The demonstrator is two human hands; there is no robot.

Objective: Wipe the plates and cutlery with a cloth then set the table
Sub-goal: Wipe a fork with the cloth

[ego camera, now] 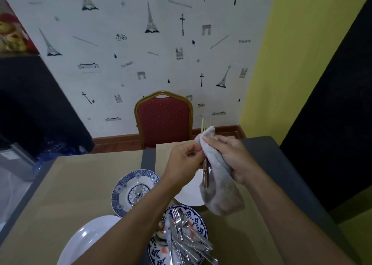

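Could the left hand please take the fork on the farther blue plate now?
Probably not yet: the left hand grips cutlery being wiped, though the fork lies uncovered nearby.

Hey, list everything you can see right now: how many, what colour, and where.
held cutlery: a fork, maybe more, silver, upright above the table
cloth: one, grey, wrapped round the held cutlery
far patterned plate: one, blue and white, mid-table
lone fork: one, silver, in the far patterned plate
near patterned plate: one, blue and white, near edge
cutlery pile: several, silver, on the near patterned plate
left white plate: one, near left
right white plate: one, below the hands
chair: one, red, gold frame, far side
table: one, tan mats on grey
left hand: pinches the held cutlery
right hand: grips the cloth
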